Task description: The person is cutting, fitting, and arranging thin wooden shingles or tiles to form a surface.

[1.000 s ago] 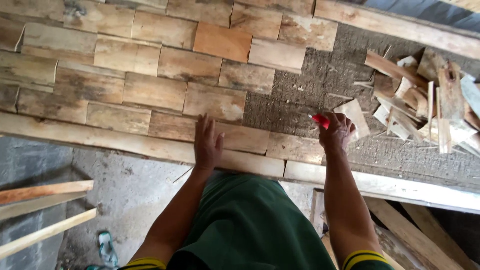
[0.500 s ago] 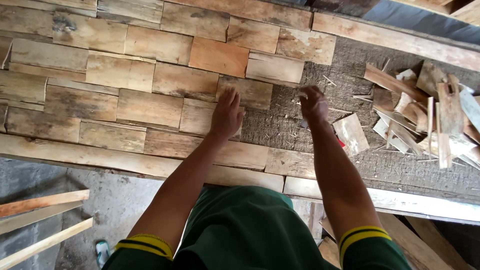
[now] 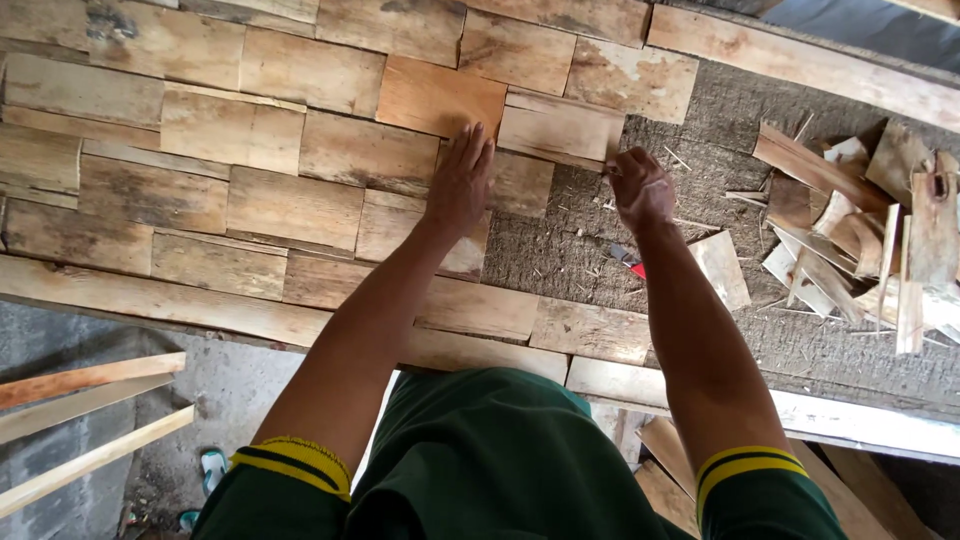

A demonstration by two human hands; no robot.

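Your left hand [image 3: 462, 178] lies flat, fingers together & straight, palm down on the laid wood blocks [image 3: 300, 205]; it grips nothing, just presses where the pale orange block [image 3: 438, 97] meets the darker one below. Your right hand [image 3: 640, 188] is loosely curled, fingertips at the right end of the newest block [image 3: 560, 130], which sits at the right edge of the laid field, touching its neighbours on the left. Can't tell if the fingers pinch that block or only touch it.

Around: red-handled tool [image 3: 628, 258] lies on the mat [image 3: 740, 140] just below the right wrist, partly hidden by the forearm. A loose pale offcut [image 3: 722, 270] lies near it. Scrap pile [image 3: 860, 230] of splintered strips & chips well to the right. Long rail [image 3: 300, 315] runs along the near edge of the blocks; another plank [image 3: 810, 65] along the far right edge. Slats [image 3: 80, 420] lean at lower left over concrete floor.

Textures: blocks rough-sawn, rectangular, staggered like brickwork, grey-brown w/ stains; mat coarse, fibrous, dark grey.
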